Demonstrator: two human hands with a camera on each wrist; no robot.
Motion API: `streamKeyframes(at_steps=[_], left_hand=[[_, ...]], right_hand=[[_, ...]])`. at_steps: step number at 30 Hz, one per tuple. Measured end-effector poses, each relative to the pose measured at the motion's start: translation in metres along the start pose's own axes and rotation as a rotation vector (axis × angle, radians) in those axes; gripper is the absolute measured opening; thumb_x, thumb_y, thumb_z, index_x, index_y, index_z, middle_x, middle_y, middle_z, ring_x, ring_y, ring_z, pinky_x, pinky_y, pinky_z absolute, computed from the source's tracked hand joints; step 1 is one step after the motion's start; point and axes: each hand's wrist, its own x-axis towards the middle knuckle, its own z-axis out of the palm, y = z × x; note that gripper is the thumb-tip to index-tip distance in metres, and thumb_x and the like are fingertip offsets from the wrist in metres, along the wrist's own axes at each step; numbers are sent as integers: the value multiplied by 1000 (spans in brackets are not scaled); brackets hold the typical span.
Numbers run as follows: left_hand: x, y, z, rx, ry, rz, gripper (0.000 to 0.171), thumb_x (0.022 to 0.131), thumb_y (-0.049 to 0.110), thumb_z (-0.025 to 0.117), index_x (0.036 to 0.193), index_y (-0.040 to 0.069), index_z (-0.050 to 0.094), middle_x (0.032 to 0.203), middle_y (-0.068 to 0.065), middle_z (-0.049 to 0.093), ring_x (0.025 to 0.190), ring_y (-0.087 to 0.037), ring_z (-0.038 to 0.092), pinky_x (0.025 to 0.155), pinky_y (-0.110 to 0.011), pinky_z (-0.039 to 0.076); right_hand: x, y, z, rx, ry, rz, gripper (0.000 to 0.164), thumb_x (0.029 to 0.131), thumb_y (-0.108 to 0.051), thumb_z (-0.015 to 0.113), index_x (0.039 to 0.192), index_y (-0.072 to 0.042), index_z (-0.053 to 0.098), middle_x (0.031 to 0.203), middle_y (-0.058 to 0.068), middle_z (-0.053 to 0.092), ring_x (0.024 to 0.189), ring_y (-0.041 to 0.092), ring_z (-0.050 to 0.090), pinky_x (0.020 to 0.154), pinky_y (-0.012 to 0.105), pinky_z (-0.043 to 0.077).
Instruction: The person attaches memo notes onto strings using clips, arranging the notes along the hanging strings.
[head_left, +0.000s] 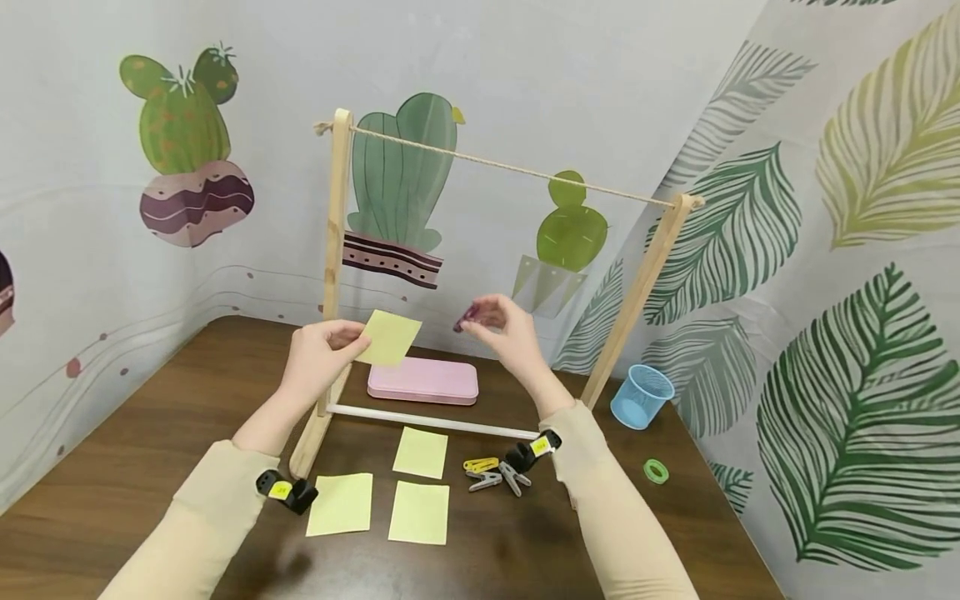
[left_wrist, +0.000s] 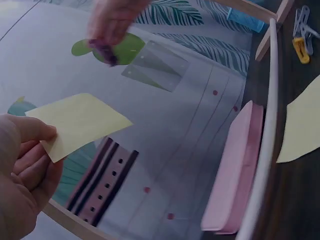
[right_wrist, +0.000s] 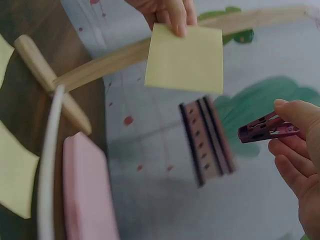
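My left hand (head_left: 318,354) pinches a yellow sticky note (head_left: 393,337) by its edge, thumb on one face and fingers behind. To its right, my right hand (head_left: 506,333) holds a purple clothespin (right_wrist: 267,128) between thumb and fingers, its nose pointing toward the note. A gap lies between the clothespin and the note. Both hands are raised inside a wooden frame (head_left: 335,242), below the rope (head_left: 510,170) strung between its two posts. Nothing hangs from the rope.
Three yellow sticky notes (head_left: 418,512) lie on the brown table (head_left: 247,392), beside a yellow clothespin (head_left: 481,464) and grey clothespins (head_left: 514,479). Behind the frame's white bar (head_left: 435,422) is a pink case (head_left: 422,381). A blue mesh cup (head_left: 641,398) and green tape roll (head_left: 656,472) stand right.
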Motion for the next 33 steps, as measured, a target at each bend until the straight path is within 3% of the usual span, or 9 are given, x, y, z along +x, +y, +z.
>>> streamKeyframes(at_steps=[5, 8, 11, 13, 18, 24, 28, 33], left_hand=[[17, 14, -13, 10, 36, 59, 25, 89, 15, 72, 105, -3, 73, 94, -19, 75, 82, -31, 74, 66, -4, 43], [27, 23, -22, 17, 58, 64, 25, 88, 17, 73, 104, -2, 74, 93, -18, 75, 75, -9, 71, 64, -4, 42], [36, 33, -30, 12, 78, 72, 25, 88, 19, 73, 103, -1, 75, 92, -18, 75, 69, 16, 59, 62, -4, 42], [42, 41, -36, 4, 96, 88, 25, 88, 20, 73, 102, -1, 75, 92, -19, 75, 66, 24, 53, 61, -4, 42], [56, 59, -48, -15, 139, 139, 23, 88, 17, 74, 99, -3, 76, 90, -21, 74, 64, 26, 52, 59, -3, 42], [68, 76, -59, -38, 153, 181, 22, 88, 16, 74, 99, -3, 76, 90, -22, 74, 63, 24, 54, 55, -4, 42], [75, 85, -64, -42, 182, 195, 22, 88, 16, 74, 100, -3, 76, 91, -22, 74, 64, 25, 54, 57, -2, 43], [86, 93, -64, -57, 197, 165, 25, 89, 20, 73, 103, -1, 75, 97, -20, 74, 69, 25, 55, 64, -2, 45]], right_hand=[[28, -39, -5, -28, -18, -89, 36, 84, -4, 75, 116, 5, 61, 113, 19, 68, 106, 29, 67, 96, 32, 52], [42, -63, -7, -29, -29, -149, 37, 84, -3, 74, 117, 6, 60, 116, 20, 67, 110, 29, 66, 96, 29, 52], [55, -87, -8, -10, -34, -216, 38, 84, -1, 74, 118, 7, 59, 115, 21, 67, 108, 29, 66, 95, 26, 52], [62, -103, -8, 14, -38, -267, 38, 84, 1, 73, 119, 9, 59, 114, 22, 67, 106, 29, 66, 94, 25, 52], [80, -141, -9, 24, -39, -346, 38, 85, 1, 72, 119, 9, 59, 112, 22, 68, 104, 26, 67, 94, 23, 52], [104, -181, -15, 47, -18, -328, 39, 86, 1, 70, 122, 9, 58, 116, 21, 66, 106, 22, 66, 95, 21, 50], [122, -197, -20, 48, 27, -326, 38, 86, 1, 69, 122, 9, 58, 116, 21, 65, 105, 22, 65, 94, 20, 50], [139, -209, -21, -51, 67, -301, 35, 87, -5, 71, 120, 5, 62, 113, 18, 68, 101, 18, 66, 91, 18, 50]])
